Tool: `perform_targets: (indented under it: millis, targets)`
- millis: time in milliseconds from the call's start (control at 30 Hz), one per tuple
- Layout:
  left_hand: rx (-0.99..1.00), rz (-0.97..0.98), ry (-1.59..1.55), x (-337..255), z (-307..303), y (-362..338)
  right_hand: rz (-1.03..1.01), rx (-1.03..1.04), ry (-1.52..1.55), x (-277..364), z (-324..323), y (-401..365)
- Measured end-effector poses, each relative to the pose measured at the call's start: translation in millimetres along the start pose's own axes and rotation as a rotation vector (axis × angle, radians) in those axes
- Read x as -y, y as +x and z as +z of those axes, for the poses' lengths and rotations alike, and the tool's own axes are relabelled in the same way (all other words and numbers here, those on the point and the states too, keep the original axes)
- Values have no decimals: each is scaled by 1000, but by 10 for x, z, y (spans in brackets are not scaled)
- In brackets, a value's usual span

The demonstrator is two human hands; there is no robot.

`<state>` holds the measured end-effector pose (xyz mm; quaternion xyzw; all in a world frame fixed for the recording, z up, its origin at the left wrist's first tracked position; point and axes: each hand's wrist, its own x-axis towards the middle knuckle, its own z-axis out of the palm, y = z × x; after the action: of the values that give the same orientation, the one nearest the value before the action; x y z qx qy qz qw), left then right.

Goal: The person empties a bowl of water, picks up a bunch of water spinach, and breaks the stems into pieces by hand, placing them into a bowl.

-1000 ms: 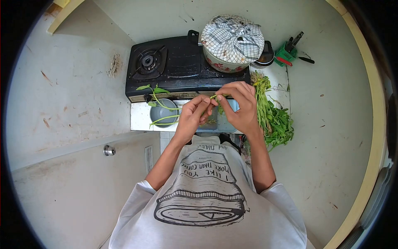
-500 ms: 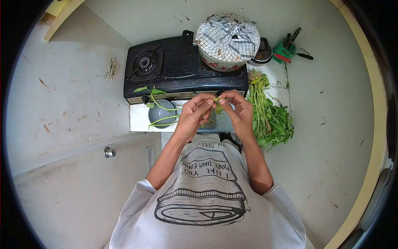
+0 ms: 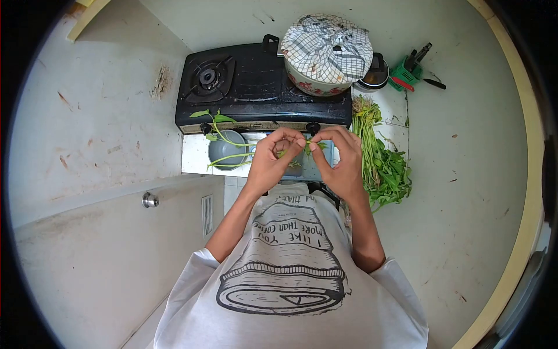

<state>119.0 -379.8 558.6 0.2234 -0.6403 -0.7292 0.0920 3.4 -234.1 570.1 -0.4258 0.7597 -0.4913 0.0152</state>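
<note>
Both hands are raised close together over the front of the tabletop [image 3: 195, 164]. The left hand [image 3: 268, 166] has its thumb and forefinger pinched on one end of a short green sprig [image 3: 308, 145], the other fingers curled in. The right hand [image 3: 344, 166] pinches the other end the same way, so the sprig is bridged between the two sets of fingertips, just in front of the stove [image 3: 261, 96].

The sprig looks very light and limp at the leaf, and the stalk is probably crisp enough to snap rather than bend. It likely bruises if squeezed hard, so the sound hold is on the stalk, close to either side of the point where it should part, not on the leaf blade.

Below the hands lies a pale blue tray [image 3: 317, 167]. To the left is a grey bowl [image 3: 225, 150] with long stalks lying across it. To the right is a loose bunch of greens [image 3: 383, 166], lying just beside the tray. A pot covered with a checked cloth [image 3: 326, 49] sits on the stove's right burner.
</note>
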Motion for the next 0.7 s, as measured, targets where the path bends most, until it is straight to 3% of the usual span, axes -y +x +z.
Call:
perform_targets:
  millis: [100, 167, 367, 467, 567, 700]
  targets:
    - [21, 158, 13, 52, 38, 9, -84, 1, -61, 24, -38, 15]
    - [14, 126, 50, 5, 32, -16, -98, 13, -53, 45, -63, 24]
    - [23, 158, -13, -47, 43, -40, 121, 48, 433, -5, -14, -34]
    - [-34, 173, -46, -34, 20, -35, 314, -54, 821, -62, 15, -95]
    - [-53, 139, -98, -91, -76, -87, 332, -155, 892, -83, -116, -23]
    - [-121, 108, -241, -63, -153, -85, 327, -71, 367, -579, -23, -86]
